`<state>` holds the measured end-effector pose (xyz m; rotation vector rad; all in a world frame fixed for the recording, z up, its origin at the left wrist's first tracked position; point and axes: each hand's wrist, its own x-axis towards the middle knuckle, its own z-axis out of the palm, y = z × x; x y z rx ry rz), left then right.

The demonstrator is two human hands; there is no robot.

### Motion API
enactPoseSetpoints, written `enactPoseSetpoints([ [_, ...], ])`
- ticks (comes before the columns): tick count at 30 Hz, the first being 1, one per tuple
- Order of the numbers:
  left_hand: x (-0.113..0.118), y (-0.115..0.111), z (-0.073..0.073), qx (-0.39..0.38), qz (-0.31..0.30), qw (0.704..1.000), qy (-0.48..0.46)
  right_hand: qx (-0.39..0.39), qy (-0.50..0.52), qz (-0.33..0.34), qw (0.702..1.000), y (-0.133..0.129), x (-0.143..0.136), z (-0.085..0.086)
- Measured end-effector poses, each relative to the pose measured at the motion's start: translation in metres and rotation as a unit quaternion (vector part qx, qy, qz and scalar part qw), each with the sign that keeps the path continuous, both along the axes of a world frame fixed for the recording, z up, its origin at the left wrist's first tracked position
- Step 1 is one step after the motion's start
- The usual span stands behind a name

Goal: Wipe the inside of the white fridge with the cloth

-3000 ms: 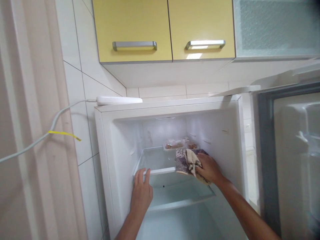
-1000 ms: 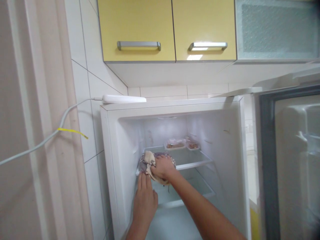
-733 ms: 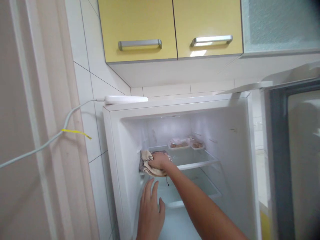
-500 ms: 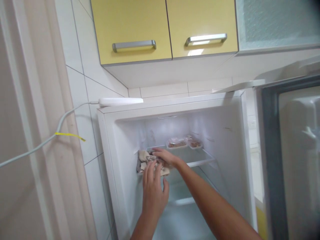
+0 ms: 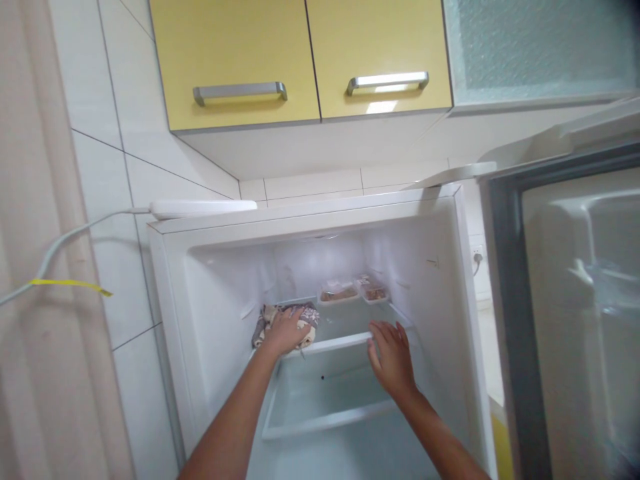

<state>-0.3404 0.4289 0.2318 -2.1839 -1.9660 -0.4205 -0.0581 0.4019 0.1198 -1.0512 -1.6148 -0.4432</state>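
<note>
A patterned beige and grey cloth (image 5: 310, 316) lies bunched on the left of the top glass shelf (image 5: 345, 321) inside the open fridge (image 5: 173, 320). My left hand (image 5: 286, 331) is on top of it, fingers curled into the fabric and partly hiding it. To the right, my right hand (image 5: 393, 357) is near the white front edge of that shelf. Its fingers are slightly bent with the thumb apart, and nothing shows in it; whether the fingertips touch the edge I cannot tell.
Two clear food packs (image 5: 339, 293) sit at the back of the top shelf. Below is a lower shelf (image 5: 330, 423). The fridge door (image 5: 520, 320) stands open on the right. Yellow cabinets (image 5: 235, 47) hang above; a white device (image 5: 203, 209) with a cable rests on the fridge top.
My right hand has left the cloth and moved right to the shelf's front edge. My left hand has moved onto the cloth, which looks more spread. The view has shifted right.
</note>
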Motion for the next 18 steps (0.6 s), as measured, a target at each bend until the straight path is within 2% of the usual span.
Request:
enactPoseSetpoints([
  [6,-0.006,0.045,0.007,-0.024,0.017,0.999,0.012,0.053,0.000,0.017,0.998,0.015,0.000,-0.009],
  [12,-0.014,0.093,0.012,-0.045,0.022,0.999,0.017,0.086,0.028,-0.006,0.996,0.032,-0.006,-0.021],
  [18,-0.019,0.122,0.017,-0.060,0.018,0.998,0.014,0.095,0.032,-0.015,0.995,0.041,-0.008,-0.027],
])
